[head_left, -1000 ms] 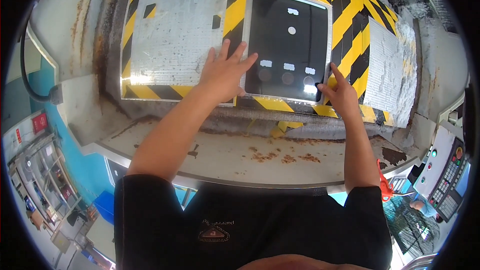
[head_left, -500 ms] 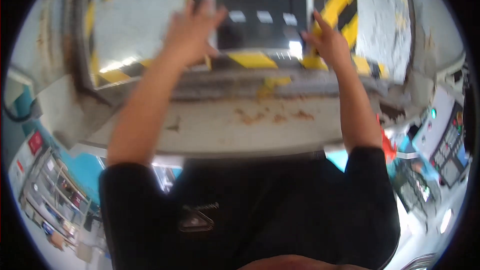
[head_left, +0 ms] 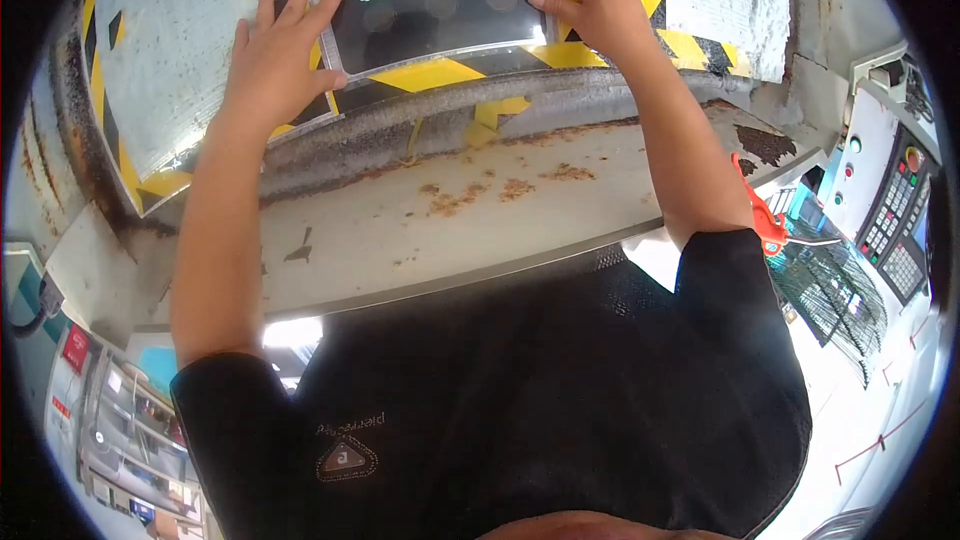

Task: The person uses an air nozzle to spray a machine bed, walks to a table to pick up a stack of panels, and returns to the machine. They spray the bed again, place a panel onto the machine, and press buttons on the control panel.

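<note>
A glossy black rectangular panel (head_left: 440,45) with three pale rectangular reflections lies on the machine bed ahead of me, framed by narrow light strips. My left hand (head_left: 280,58) rests along its left edge, fingers spread, with the thumb and fingertips touching or very near the strip there. At the panel's right edge is my right hand (head_left: 603,10), thumb and index finger stretched apart. The other fingers of that hand are partly hidden. Neither hand visibly grips anything. Yellow and black striped tape (head_left: 430,74) runs along the panel's near side and beside it.
Pale plates lie left (head_left: 170,60) and right (head_left: 725,0) of the panel. A rust-spotted ledge (head_left: 370,220) lies between the bed and my body. An orange-handled tool (head_left: 768,220) hangs at the right, near a control panel (head_left: 900,210). Shelving (head_left: 130,410) stands at lower left.
The view has shifted and tilted, and the picture is sharper. My left hand, blurred before, now appears steady at the panel's left edge. My right hand stays by the right edge.
</note>
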`<action>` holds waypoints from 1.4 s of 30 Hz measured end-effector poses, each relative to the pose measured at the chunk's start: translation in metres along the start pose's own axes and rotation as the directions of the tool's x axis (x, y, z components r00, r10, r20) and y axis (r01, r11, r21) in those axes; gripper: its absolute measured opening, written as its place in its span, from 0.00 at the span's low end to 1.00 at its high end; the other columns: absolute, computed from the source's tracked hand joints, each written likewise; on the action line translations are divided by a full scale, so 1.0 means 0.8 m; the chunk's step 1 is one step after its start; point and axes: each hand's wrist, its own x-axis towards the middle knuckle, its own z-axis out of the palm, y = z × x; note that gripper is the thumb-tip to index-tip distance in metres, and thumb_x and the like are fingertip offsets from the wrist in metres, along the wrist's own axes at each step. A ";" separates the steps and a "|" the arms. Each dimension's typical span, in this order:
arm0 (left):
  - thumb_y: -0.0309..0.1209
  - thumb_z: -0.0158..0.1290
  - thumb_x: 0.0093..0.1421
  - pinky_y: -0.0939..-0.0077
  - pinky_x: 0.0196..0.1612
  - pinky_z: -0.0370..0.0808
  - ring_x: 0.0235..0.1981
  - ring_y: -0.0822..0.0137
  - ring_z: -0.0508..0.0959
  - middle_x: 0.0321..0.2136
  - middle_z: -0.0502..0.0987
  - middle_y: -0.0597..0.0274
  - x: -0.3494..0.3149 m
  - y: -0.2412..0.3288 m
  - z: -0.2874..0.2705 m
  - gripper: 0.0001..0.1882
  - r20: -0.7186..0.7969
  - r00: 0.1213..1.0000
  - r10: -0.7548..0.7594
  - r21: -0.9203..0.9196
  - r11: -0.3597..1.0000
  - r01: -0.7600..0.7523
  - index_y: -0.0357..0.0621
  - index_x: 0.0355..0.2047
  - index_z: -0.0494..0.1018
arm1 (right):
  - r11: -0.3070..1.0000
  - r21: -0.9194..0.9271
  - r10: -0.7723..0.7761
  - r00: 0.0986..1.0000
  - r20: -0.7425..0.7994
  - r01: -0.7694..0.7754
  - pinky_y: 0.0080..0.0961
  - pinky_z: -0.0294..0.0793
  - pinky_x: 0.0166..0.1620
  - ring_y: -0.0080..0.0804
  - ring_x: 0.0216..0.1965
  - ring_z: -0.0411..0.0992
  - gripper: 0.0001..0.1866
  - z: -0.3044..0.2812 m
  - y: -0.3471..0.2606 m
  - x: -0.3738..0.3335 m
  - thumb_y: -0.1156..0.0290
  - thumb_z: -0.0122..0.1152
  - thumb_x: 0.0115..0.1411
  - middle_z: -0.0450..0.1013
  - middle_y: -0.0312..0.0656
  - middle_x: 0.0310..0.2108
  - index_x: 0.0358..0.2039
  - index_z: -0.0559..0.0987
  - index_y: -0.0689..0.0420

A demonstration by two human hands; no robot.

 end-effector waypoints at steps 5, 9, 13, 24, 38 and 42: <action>0.37 0.70 0.47 0.39 0.70 0.51 0.73 0.48 0.46 0.74 0.46 0.66 0.000 -0.001 0.002 0.55 -0.009 1.000 0.009 -0.037 0.999 -0.009 0.76 0.71 0.50 | 0.941 0.139 -0.292 0.946 -0.139 0.310 0.38 0.78 0.44 0.55 0.44 0.78 0.40 0.004 0.010 -0.005 0.49 0.67 0.58 0.77 0.61 0.45 0.69 0.64 0.45; 0.38 0.70 0.47 0.39 0.70 0.50 0.73 0.48 0.46 0.74 0.46 0.65 0.001 -0.002 0.000 0.55 0.009 1.000 0.001 -0.021 1.000 -0.001 0.76 0.71 0.50 | 0.997 -0.065 0.038 0.999 0.022 -0.036 0.38 0.78 0.45 0.53 0.45 0.78 0.41 0.012 0.028 0.005 0.48 0.67 0.58 0.76 0.60 0.47 0.69 0.63 0.44; 0.38 0.70 0.47 0.39 0.70 0.50 0.73 0.47 0.46 0.74 0.46 0.65 0.001 -0.001 0.000 0.55 0.001 1.000 0.009 -0.037 0.999 -0.009 0.76 0.71 0.50 | 0.781 0.220 -0.517 0.802 -0.299 0.585 0.37 0.78 0.46 0.53 0.45 0.78 0.43 0.026 0.048 0.015 0.48 0.67 0.57 0.76 0.60 0.47 0.69 0.62 0.44; 0.37 0.70 0.47 0.39 0.70 0.49 0.74 0.47 0.45 0.74 0.47 0.64 0.000 0.000 -0.003 0.55 0.021 1.000 -0.003 -0.040 0.999 0.004 0.75 0.71 0.50 | 0.872 0.135 -0.431 0.868 -0.247 0.471 0.40 0.77 0.44 0.54 0.44 0.78 0.44 0.010 0.015 -0.002 0.47 0.68 0.56 0.77 0.58 0.45 0.69 0.62 0.45; 0.37 0.64 0.56 0.39 0.71 0.48 0.74 0.51 0.45 0.74 0.47 0.68 -0.003 0.003 -0.026 0.48 -0.077 0.997 0.022 -0.076 0.997 -0.028 0.78 0.71 0.50 | 0.986 -0.082 -0.155 0.982 -0.113 0.146 0.39 0.76 0.40 0.48 0.35 0.80 0.41 0.039 0.034 0.021 0.40 0.65 0.55 0.80 0.53 0.31 0.67 0.66 0.38; 0.39 0.61 0.59 0.42 0.71 0.46 0.73 0.40 0.41 0.74 0.41 0.51 0.005 0.006 -0.073 0.45 0.368 0.930 0.010 -0.135 0.990 0.043 0.58 0.72 0.50 | 0.984 -0.100 -0.156 0.982 -0.105 0.145 0.37 0.77 0.40 0.47 0.36 0.80 0.42 0.039 0.033 0.020 0.40 0.65 0.56 0.80 0.53 0.33 0.68 0.66 0.40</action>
